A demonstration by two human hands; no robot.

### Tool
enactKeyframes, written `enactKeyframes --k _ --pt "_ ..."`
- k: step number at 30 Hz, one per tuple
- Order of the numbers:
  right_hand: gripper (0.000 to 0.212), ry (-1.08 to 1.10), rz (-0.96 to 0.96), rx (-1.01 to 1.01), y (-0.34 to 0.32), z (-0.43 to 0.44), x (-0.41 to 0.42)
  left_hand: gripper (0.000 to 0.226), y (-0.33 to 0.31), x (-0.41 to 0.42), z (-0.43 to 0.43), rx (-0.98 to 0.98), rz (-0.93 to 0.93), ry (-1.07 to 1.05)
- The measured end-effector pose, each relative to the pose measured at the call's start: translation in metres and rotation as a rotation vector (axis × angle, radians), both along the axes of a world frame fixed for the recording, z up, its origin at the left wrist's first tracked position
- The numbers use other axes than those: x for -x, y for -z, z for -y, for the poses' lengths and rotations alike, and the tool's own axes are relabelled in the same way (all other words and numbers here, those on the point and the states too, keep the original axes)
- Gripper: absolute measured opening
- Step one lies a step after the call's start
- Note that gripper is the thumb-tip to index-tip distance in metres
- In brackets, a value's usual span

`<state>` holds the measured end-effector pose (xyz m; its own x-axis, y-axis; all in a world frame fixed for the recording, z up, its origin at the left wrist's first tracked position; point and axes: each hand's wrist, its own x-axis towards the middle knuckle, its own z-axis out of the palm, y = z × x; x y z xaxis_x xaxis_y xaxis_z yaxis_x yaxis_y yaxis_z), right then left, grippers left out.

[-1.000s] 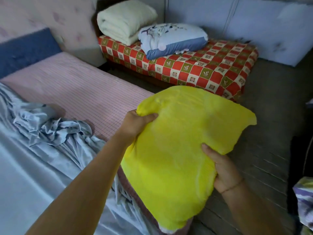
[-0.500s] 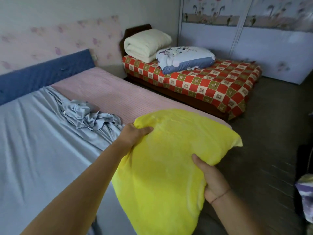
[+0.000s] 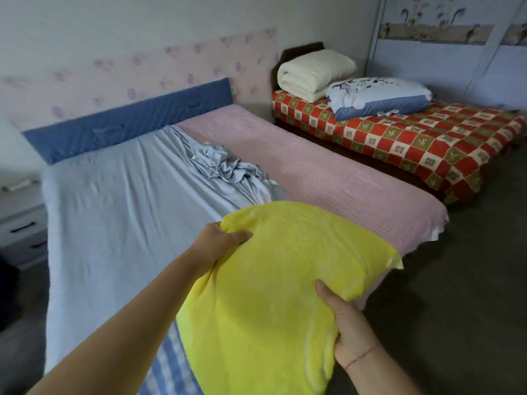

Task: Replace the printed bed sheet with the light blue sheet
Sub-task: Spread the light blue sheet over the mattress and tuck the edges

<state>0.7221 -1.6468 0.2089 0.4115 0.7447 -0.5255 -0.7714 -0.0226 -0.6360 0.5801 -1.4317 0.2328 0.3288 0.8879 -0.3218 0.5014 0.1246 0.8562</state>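
Nearest, the right hand [image 3: 348, 332] grips the lower side edge of a yellow pillow [image 3: 271, 295], thumb on top and fingers curled beneath. The left hand [image 3: 219, 240], farther out, pinches its upper corner with the thumb over the plush cover. Both hands are clamped on the pillow, which hangs between them above the foot of the bed [image 3: 410, 238]. It dents under the fingers, so I judge it soft, light and not slippery, safe to set down anywhere. Just below the left forearm a strip of blue-and-white checked cloth [image 3: 168, 363] shows at the bed's near edge; whether that is the printed sheet I cannot tell. Beyond and left of the left hand lies the light blue sheet [image 3: 119, 212], spread fairly flat over that half of the bed up to the blue headboard [image 3: 128, 129]. Just past the left hand its free edge is heaped in a crumpled bunch [image 3: 225, 166] along the middle. Beyond the pillow, right of the bunch, the pink mattress cover [image 3: 328, 178] lies uncovered. The sheet looks thin, limp and light, so it will likely drag and wrinkle rather than slide as one piece. The best hold is probably a pinch on the hem within the bunch, hands well apart, drawing it rightwards over the pink. Farther right stands a second bed with a red checked cover [image 3: 413, 138], a folded cream quilt [image 3: 310, 72] and a flowered pillow [image 3: 379, 95].
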Motion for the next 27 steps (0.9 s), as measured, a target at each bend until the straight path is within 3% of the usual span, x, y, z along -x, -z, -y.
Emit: enactKeyframes --k 9,12,13,15,16,21,25,26,27 --pt "0.048 -0.155 -0.132 0.08 0.046 -0.032 0.145 0.032 0.008 0.156 -0.018 0.016 -0.105 -0.031" --pt "0.074 -0.115 -0.103 0.119 0.058 -0.053 0.198 0.028 0.011 0.203 -0.038 0.007 -0.144 -0.029" --pt "0.068 -0.098 -0.094 0.132 0.063 -0.06 0.215 0.026 0.013 0.218 -0.047 0.002 -0.15 -0.025" --pt "0.036 -0.092 -0.137 0.153 0.066 -0.074 0.248 0.025 0.019 0.246 -0.064 -0.001 -0.179 -0.009" --pt "0.032 -0.111 -0.17 0.156 0.072 -0.081 0.262 0.027 0.022 0.258 -0.073 -0.004 -0.203 0.009" --pt "0.056 -0.17 -0.195 0.272 0.115 -0.108 0.316 0.046 0.067 0.294 -0.114 0.058 -0.275 0.13" --pt "0.12 -0.099 -0.099 0.395 0.196 -0.116 0.34 0.059 0.127 0.312 -0.12 0.115 -0.325 0.228" --pt "0.118 -0.102 -0.077 0.408 0.212 -0.117 0.34 0.06 0.141 0.317 -0.118 0.12 -0.324 0.22" --pt "0.103 -0.119 -0.08 0.428 0.211 -0.119 0.34 0.067 0.155 0.321 -0.115 0.124 -0.317 0.199"
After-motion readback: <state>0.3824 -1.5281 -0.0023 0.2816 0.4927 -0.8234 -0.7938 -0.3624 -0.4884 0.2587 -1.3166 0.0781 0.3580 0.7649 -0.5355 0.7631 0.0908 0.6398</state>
